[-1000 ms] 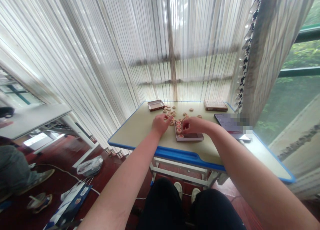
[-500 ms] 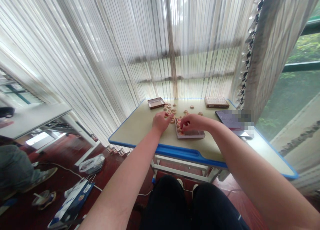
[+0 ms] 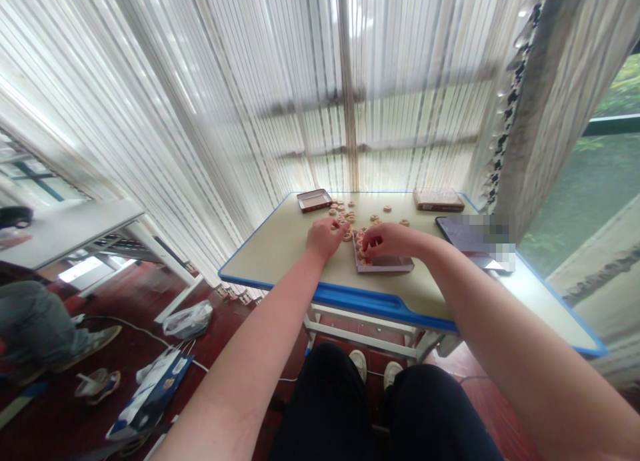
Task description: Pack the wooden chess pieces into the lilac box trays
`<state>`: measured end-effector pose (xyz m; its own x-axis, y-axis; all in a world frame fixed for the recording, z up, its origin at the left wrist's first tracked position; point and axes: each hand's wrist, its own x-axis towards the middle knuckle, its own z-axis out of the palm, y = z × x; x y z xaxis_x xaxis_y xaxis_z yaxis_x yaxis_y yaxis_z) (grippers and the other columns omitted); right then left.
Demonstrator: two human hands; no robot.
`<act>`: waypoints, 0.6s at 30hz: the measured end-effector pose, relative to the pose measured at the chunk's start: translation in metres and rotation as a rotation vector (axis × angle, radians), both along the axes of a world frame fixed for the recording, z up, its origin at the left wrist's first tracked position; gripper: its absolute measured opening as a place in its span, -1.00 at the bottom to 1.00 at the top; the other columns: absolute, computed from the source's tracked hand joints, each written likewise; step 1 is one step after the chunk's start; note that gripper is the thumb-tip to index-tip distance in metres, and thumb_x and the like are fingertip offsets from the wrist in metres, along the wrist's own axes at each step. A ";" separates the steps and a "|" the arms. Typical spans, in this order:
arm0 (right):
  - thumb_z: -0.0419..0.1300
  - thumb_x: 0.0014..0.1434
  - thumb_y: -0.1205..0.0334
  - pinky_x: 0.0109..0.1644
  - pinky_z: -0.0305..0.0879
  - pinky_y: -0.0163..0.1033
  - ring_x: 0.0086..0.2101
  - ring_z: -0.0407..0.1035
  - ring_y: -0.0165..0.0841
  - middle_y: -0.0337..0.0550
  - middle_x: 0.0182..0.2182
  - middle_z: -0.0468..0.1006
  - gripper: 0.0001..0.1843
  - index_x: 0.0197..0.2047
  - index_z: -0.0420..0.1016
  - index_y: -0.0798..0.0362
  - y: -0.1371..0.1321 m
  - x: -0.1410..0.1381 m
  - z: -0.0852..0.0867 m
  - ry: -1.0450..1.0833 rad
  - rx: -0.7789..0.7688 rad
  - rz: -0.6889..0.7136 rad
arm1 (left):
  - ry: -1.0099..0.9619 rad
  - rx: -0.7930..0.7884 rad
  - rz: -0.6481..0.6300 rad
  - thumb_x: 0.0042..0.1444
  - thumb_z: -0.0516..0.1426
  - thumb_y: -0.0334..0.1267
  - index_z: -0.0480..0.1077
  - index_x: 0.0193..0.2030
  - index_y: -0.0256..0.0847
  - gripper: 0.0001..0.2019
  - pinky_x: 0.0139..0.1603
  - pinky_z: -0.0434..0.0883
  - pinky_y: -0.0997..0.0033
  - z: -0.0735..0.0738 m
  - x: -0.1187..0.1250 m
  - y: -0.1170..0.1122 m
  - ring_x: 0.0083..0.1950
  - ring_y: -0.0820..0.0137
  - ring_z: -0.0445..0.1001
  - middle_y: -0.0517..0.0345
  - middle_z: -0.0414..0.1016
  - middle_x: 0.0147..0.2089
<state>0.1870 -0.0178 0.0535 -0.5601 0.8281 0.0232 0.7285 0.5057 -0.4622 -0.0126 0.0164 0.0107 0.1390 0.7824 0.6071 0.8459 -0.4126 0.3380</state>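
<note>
Round pale wooden discs, some with red markings like xiangqi pieces (image 3: 351, 219), lie scattered over the table. My left hand (image 3: 325, 237) is at the near side of the loose pieces, its fingers curled together at their edge; what is between the fingertips is hidden. A shallow open box (image 3: 385, 268) stands in front of me with several pieces lined along its left side. Inside it, my right hand (image 3: 383, 239) reaches down with thumb and fingers pinched on a xiangqi piece at that left side.
A shallow box lid (image 3: 314, 200) lies at the far left of the table (image 3: 270, 254), and a closed box (image 3: 439, 199) at the far right. A dark tablet (image 3: 467, 237) rests on the right. Another person's leg (image 3: 35, 321) shows at far left, near bags (image 3: 187, 321) on the floor.
The view has shifted slightly, so the table sits a little higher in it. My right hand has stayed at the box's left side, and my left hand remains by the loose pieces.
</note>
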 end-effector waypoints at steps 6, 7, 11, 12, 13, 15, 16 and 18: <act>0.24 -0.06 0.06 -0.35 0.21 -0.35 -0.39 0.36 -0.40 -0.23 -0.38 0.53 -0.74 -0.29 0.56 -0.02 0.004 0.001 -0.006 0.027 0.006 0.008 | -0.009 0.013 0.004 0.11 0.04 0.06 0.42 -0.43 -0.23 -0.62 -0.11 0.30 0.38 0.000 0.000 0.000 -0.21 0.35 0.43 0.06 0.50 -0.33; 0.24 -0.06 0.07 -0.35 0.21 -0.35 -0.40 0.36 -0.40 -0.23 -0.38 0.52 -0.74 -0.29 0.56 -0.02 0.004 0.001 -0.007 0.028 0.002 0.008 | -0.009 0.015 0.004 0.11 0.04 0.06 0.42 -0.43 -0.23 -0.62 -0.11 0.30 0.38 0.000 0.000 0.000 -0.21 0.35 0.43 0.06 0.50 -0.33; 0.24 -0.06 0.07 -0.37 0.19 -0.35 -0.41 0.35 -0.41 -0.24 -0.40 0.51 -0.73 -0.28 0.55 -0.01 0.000 -0.001 -0.002 0.024 0.003 -0.006 | -0.007 0.015 0.003 0.11 0.04 0.05 0.42 -0.43 -0.23 -0.63 -0.10 0.30 0.38 0.000 0.000 0.000 -0.20 0.35 0.43 0.07 0.50 -0.33; 0.25 -0.07 0.05 -0.37 0.19 -0.35 -0.42 0.34 -0.41 -0.23 -0.41 0.51 -0.72 -0.28 0.55 -0.01 -0.002 -0.001 0.001 0.019 0.003 -0.021 | -0.007 0.016 0.005 0.11 0.04 0.05 0.42 -0.43 -0.23 -0.63 -0.09 0.31 0.37 0.000 0.000 -0.001 -0.20 0.35 0.43 0.07 0.50 -0.33; 0.26 -0.08 0.03 -0.38 0.19 -0.35 -0.42 0.34 -0.40 -0.23 -0.41 0.51 -0.69 -0.27 0.55 -0.01 -0.003 -0.001 0.003 0.012 0.001 -0.044 | -0.007 0.014 0.007 0.11 0.04 0.05 0.43 -0.43 -0.23 -0.62 -0.08 0.31 0.37 0.001 0.000 -0.001 -0.20 0.35 0.43 0.07 0.50 -0.33; 0.26 -0.09 -0.01 -0.39 0.19 -0.34 -0.42 0.34 -0.39 -0.21 -0.39 0.51 -0.65 -0.24 0.54 -0.01 -0.002 0.001 0.008 0.001 0.003 -0.114 | -0.001 0.000 0.012 0.11 0.03 0.06 0.43 -0.41 -0.23 -0.62 -0.07 0.31 0.37 0.002 0.000 -0.002 -0.19 0.34 0.43 0.06 0.51 -0.31; 0.25 -0.08 -0.02 -0.39 0.19 -0.33 -0.41 0.35 -0.38 -0.19 -0.38 0.52 -0.64 -0.23 0.53 0.00 0.000 0.004 0.008 -0.001 0.016 -0.163 | 0.005 -0.012 0.018 0.13 0.02 0.05 0.44 -0.40 -0.23 -0.62 -0.06 0.31 0.37 0.002 0.000 -0.002 -0.18 0.34 0.43 0.05 0.51 -0.30; 0.20 -0.01 -0.02 -0.36 0.21 -0.31 -0.40 0.36 -0.36 -0.16 -0.34 0.53 -0.65 -0.21 0.53 0.00 0.006 0.011 0.007 -0.001 0.083 -0.271 | 0.021 -0.043 0.032 0.16 -0.02 0.01 0.46 -0.34 -0.23 -0.62 -0.03 0.32 0.36 0.002 0.000 -0.001 -0.14 0.33 0.43 0.03 0.52 -0.25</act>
<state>0.1982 -0.0113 0.0601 -0.3182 0.9431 0.0967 0.8426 0.3280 -0.4270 -0.0129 0.0154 0.0130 0.1259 0.8120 0.5699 0.8655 -0.3707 0.3370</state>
